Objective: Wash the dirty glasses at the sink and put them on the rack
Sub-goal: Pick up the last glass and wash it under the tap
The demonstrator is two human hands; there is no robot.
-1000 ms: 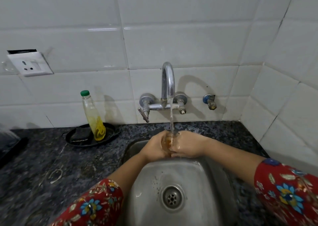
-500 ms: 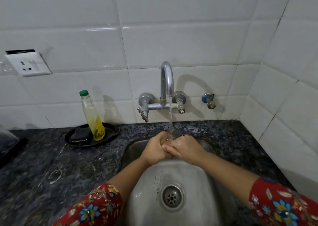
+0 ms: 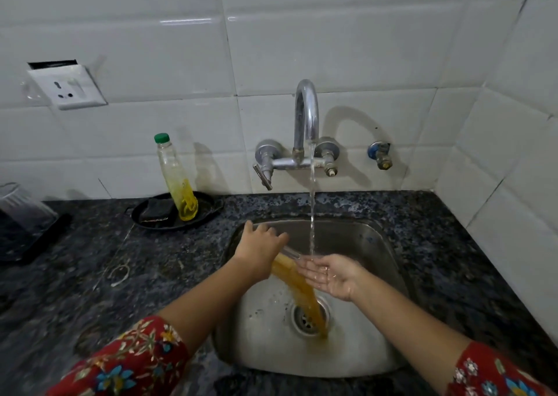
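Note:
Over the steel sink (image 3: 379, 246) my left hand (image 3: 259, 248) grips a clear glass (image 3: 290, 252) and tips it toward the right. Only its rim shows past my fingers. A brown-orange liquid (image 3: 297, 290) streams out of the glass down to the drain (image 3: 305, 320). My right hand (image 3: 330, 276) lies flat, palm up and wet, just right of the rim, under the thin jet of water (image 3: 312, 214) from the tap (image 3: 306, 115). It holds nothing. At the far left another clear glass (image 3: 19, 207) stands on a black rack (image 3: 45, 238).
A green-capped bottle of yellow soap (image 3: 178, 181) stands in a black dish (image 3: 208, 214) with a dark sponge (image 3: 157, 210), left of the tap. A wall socket (image 3: 66, 86) sits above the dark speckled counter (image 3: 90, 275). White tiled walls close in behind and on the right.
Both hands were wrapped around the glass under the tap. Now they have parted: the left tips the glass and liquid pours out, the right has let go and lies flat under the water.

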